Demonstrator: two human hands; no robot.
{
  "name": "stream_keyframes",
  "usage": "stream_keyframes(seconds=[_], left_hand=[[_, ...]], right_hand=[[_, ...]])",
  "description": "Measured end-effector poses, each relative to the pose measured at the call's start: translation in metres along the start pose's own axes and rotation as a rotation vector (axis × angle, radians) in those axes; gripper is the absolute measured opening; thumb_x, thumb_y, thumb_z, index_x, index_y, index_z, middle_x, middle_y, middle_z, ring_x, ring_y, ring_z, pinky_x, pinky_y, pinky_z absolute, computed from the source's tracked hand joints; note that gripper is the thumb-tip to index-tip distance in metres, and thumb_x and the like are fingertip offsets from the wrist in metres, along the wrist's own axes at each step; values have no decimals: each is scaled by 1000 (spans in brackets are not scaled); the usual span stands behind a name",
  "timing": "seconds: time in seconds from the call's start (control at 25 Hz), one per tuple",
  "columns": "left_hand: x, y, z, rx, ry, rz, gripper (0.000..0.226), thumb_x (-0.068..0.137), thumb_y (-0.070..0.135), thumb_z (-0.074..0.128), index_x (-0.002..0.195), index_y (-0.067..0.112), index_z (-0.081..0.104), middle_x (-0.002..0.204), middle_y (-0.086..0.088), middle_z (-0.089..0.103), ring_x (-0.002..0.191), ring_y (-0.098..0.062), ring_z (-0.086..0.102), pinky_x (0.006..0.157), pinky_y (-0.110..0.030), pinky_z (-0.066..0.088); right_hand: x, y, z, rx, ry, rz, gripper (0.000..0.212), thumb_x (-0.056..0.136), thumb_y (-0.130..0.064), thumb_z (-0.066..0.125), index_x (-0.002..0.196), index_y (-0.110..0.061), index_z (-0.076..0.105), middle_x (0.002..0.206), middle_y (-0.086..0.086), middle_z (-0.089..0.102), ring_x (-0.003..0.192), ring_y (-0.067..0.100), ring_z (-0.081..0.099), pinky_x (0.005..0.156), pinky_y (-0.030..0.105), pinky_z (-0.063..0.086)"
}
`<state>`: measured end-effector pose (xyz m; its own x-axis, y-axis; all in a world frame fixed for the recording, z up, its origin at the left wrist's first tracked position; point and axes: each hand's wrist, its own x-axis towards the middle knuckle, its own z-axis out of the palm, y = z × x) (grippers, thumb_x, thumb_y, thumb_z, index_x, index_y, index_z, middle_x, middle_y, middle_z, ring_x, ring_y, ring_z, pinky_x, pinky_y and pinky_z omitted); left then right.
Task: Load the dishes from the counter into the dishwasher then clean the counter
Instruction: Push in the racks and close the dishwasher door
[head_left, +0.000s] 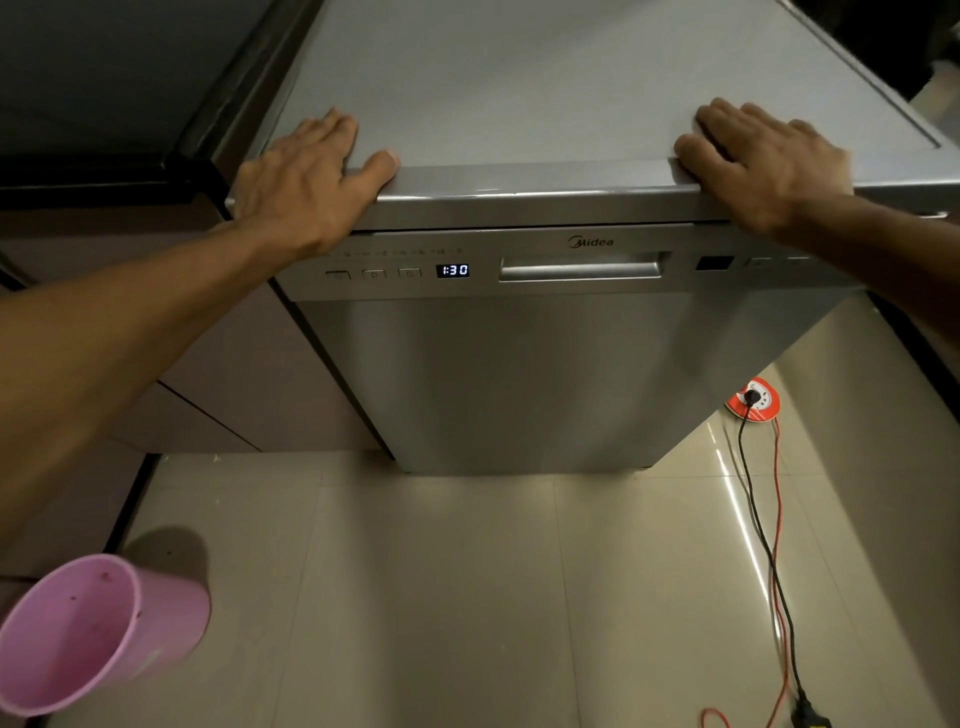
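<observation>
Dishwasher (519, 364) door shut, display (452, 270) reads 1:30, so loading looks done or not begun; can't tell which. Left hand (306, 182) and right hand (763, 166) lie flat on its top panel (519, 78) at the front corners, fingers straight, holding nothing. No dishes or counter in view. Pink cup (93, 634) at lower left, support unclear. Counter cleaning unverified.

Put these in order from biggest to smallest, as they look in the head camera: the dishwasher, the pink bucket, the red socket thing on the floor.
1. dishwasher, by far the biggest.
2. pink bucket, though it sits close to the camera, so it looks bigger than it may be.
3. red socket reel, smallest, and farther away.
</observation>
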<state>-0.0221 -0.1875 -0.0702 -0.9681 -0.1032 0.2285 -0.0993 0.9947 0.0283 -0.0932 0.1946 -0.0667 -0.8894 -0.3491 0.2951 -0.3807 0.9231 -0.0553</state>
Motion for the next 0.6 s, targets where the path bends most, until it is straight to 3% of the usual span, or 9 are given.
stream_keyframes(seconds=[0.2, 0.28, 0.36, 0.44, 0.6], left_hand=[[1, 1, -6, -14, -82, 34, 78, 94, 66, 15, 152, 15, 21, 161, -8, 20, 144, -29, 26, 111, -52, 30], [4, 0, -7, -25, -130, 39, 74, 96, 63, 14, 155, 18, 12, 164, -6, 9, 149, -25, 14, 115, -48, 19], [10, 2, -8, -38, -189, 75, 73, 97, 60, 12, 156, 19, 5, 164, -5, 1, 150, -22, 5, 118, -44, 12], [15, 4, -8, -42, -226, 99, 75, 94, 60, 12, 156, 18, 2, 164, -6, -1, 151, -22, 3, 119, -44, 10], [20, 5, -8, -49, -258, 93, 83, 89, 67, 13, 156, 19, 2, 164, -7, -3, 151, -23, 1, 120, -44, 9]], right_hand=[[4, 0, -5, -10, -101, 19, 37, 96, -45, 21, 99, -15, 42, 104, 13, 51, 94, 26, 45, 88, 46, 35], [12, -9, -4, -2, -196, 20, 49, 95, -44, 17, 119, -9, 42, 135, 18, 46, 121, 28, 44, 104, 53, 31], [24, -28, 0, 9, -259, 6, 63, 97, -47, 14, 148, -13, 27, 161, 9, 19, 147, 24, 20, 117, 54, 15], [35, -53, 5, 29, -291, -28, 67, 98, -55, 12, 156, -20, 12, 164, 1, 6, 150, 20, 7, 120, 52, 7], [42, -63, 7, 41, -298, -22, 76, 94, -67, 11, 156, -25, 9, 164, -5, 4, 151, 16, 4, 120, 51, 5]])
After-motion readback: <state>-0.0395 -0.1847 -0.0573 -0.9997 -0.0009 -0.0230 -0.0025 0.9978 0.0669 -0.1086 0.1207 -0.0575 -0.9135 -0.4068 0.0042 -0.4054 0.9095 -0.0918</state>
